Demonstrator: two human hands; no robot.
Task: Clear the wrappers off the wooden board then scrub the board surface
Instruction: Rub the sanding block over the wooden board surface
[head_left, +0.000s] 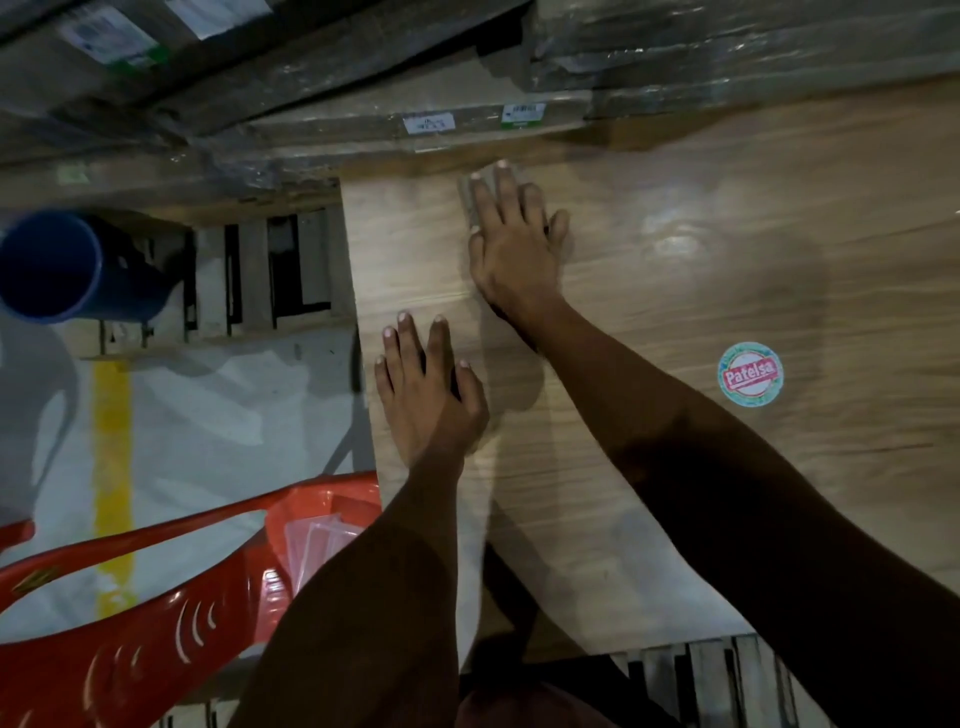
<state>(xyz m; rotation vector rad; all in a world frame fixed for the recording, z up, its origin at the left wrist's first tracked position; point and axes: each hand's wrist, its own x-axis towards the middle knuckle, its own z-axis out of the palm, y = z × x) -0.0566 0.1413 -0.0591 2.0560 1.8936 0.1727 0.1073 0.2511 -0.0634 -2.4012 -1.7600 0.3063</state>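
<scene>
The wooden board (701, 291) fills the right and middle of the head view, pale wood grain with a glare patch. My right hand (511, 244) lies flat near the board's far left part, fingers straight, pressing a small grey-brown scrubbing pad (470, 205) that shows under its fingers. My left hand (428, 392) rests flat on the board close to its left edge, fingers spread and holding nothing. A round red and green sticker (749, 373) sits on the board to the right of my right forearm.
A red plastic chair (156, 597) stands at lower left with clear plastic wrappers (317, 545) on its seat. A blue bucket (57, 265) is at the left. Wrapped stacked boards (467, 124) border the far side. A yellow line (111, 457) marks the floor.
</scene>
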